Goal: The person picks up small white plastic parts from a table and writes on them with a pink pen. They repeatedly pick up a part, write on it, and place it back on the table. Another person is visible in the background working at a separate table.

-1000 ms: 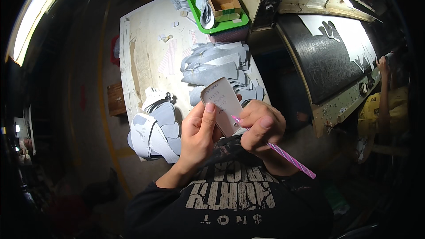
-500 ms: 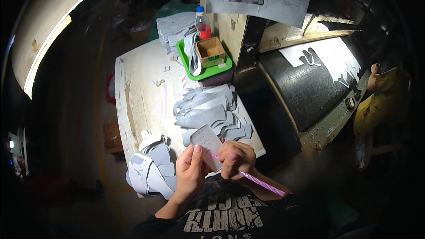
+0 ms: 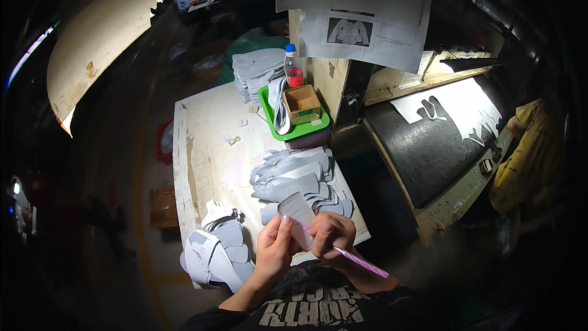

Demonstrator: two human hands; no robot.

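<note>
My left hand [image 3: 274, 246] is closed around a small pale card or pad [image 3: 295, 209], its thumb on the face, which bears faint handwriting. My right hand [image 3: 332, 234] grips a pink-and-white striped pen [image 3: 364, 263], with the tip against the card and the long end pointing down to the right. Just beyond the hands, overlapping rows of grey-white cut pieces [image 3: 291, 175] lie on the table. Left of my left forearm sits a loose bundle of similar grey and white pieces [image 3: 211, 254], which look like shoe parts.
The white table [image 3: 195, 116] carries a green tray [image 3: 300, 133] with a cardboard box [image 3: 309, 115], a bottle of red liquid [image 3: 294, 76] and stacked grey pieces [image 3: 257, 64]. To the right stands a black padded surface [image 3: 401, 147], beside a person in yellow [image 3: 520, 153]. A lamp shade [image 3: 101, 43] hangs upper left.
The view has tipped up, so the table and its things sit lower and slightly right. Both hands keep their hold, and the pen remains at the card.
</note>
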